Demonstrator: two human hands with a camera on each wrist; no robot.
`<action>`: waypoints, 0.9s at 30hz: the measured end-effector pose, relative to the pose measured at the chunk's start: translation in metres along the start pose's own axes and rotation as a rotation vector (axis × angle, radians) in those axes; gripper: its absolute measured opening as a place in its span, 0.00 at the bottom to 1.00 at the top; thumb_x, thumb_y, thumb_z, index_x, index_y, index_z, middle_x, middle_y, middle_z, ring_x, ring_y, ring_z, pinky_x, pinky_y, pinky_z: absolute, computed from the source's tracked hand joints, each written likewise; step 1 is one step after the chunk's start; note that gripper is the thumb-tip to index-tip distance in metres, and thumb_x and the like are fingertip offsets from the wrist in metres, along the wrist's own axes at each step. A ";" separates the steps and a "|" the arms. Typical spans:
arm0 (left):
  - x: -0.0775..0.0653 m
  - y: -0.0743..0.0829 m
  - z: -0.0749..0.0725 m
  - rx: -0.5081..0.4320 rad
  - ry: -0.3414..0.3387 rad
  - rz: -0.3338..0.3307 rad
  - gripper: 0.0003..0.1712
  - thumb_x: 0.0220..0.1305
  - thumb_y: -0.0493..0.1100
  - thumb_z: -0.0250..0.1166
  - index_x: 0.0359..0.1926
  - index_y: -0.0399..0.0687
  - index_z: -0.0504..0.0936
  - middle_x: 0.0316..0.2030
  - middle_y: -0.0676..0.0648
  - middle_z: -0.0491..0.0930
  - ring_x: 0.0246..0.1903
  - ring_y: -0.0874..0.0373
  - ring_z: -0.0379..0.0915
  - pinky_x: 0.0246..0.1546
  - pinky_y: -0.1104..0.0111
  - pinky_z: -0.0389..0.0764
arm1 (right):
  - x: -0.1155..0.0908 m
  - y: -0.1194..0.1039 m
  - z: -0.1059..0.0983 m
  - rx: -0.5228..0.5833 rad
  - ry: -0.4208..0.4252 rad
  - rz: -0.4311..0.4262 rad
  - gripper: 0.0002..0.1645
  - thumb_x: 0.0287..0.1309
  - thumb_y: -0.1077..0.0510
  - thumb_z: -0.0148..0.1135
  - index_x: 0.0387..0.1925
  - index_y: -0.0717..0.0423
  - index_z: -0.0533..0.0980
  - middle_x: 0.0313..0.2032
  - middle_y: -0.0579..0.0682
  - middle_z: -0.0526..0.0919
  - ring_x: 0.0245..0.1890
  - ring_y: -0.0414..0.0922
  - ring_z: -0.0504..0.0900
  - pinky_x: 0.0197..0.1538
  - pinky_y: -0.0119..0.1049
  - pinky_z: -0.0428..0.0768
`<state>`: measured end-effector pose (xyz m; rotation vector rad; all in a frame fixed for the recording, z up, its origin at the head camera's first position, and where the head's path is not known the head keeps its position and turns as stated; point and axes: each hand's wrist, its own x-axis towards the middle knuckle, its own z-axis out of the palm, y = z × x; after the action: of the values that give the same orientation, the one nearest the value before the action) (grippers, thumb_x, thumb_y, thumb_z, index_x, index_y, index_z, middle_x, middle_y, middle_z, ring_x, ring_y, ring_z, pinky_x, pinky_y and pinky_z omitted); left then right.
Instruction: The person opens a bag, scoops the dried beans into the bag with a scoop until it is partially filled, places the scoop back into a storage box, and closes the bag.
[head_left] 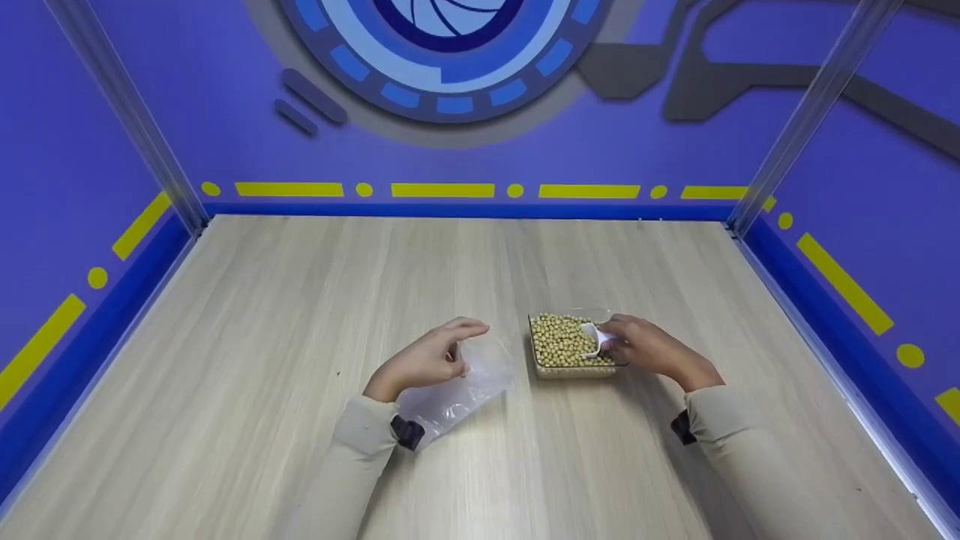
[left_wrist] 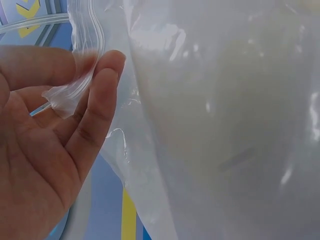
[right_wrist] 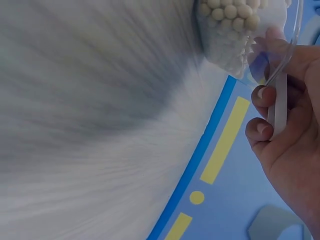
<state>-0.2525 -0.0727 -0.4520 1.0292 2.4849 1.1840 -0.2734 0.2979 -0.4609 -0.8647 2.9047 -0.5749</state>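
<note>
Between thumb and fingers my left hand [head_left: 429,356] pinches the zip edge of a clear plastic zip bag [head_left: 469,386], which hangs slanted just above the table. In the left wrist view the bag [left_wrist: 225,115] fills most of the picture, and the left hand [left_wrist: 55,120] grips its ridged edge. My right hand [head_left: 649,345] holds a white scoop [head_left: 598,339] by its handle. The scoop's head sits among round, pale yellow beans [head_left: 559,341] in a clear rectangular container [head_left: 574,372]. In the right wrist view, fingers curl around the scoop handle [right_wrist: 280,107], beside the container's rim.
Everything stands on a light wood-grain table [head_left: 360,277]. Blue panels with yellow markings [head_left: 442,190] enclose it at the back and both sides. Transparent corner posts [head_left: 810,112] rise at the back corners.
</note>
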 end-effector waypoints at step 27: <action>-0.002 -0.001 -0.001 -0.023 0.009 -0.017 0.36 0.54 0.26 0.57 0.68 0.36 0.65 0.66 0.39 0.65 0.29 0.61 0.67 0.31 0.75 0.72 | -0.003 0.010 0.004 0.033 0.079 -0.075 0.17 0.61 0.60 0.60 0.51 0.63 0.80 0.35 0.50 0.81 0.32 0.38 0.71 0.37 0.39 0.73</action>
<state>-0.2520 -0.0748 -0.4523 0.9975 2.4760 1.2126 -0.2756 0.3061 -0.4688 -0.9727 2.9338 -0.6761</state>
